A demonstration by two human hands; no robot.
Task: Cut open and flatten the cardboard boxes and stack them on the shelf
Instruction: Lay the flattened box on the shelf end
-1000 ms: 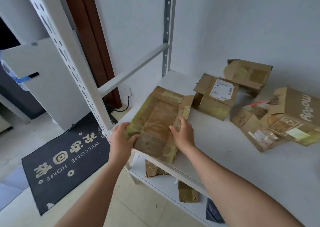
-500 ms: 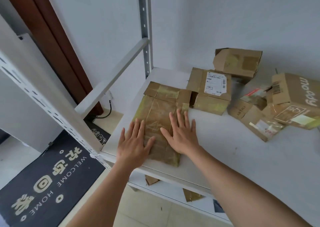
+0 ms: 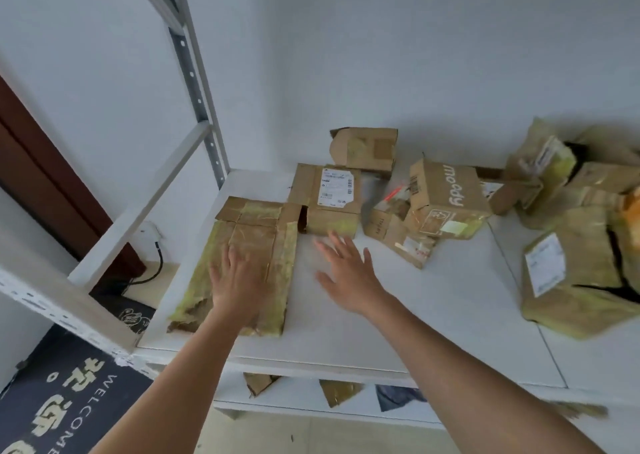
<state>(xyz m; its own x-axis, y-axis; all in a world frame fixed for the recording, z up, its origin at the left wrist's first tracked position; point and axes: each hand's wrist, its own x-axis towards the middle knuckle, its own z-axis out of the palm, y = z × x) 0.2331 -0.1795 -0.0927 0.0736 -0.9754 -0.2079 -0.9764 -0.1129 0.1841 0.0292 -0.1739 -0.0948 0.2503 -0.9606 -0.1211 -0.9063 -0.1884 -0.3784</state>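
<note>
Cardboard sheet flat on shelf; left hand presses it, fingers straight; right hand blurred, fingers spread.

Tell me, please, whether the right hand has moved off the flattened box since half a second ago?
Yes. The right hand has left the flattened box and moved right, over bare shelf toward the labelled box.

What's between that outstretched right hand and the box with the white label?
Only bare white shelf in the head view: the right hand hovers just short of the labelled box.
</note>
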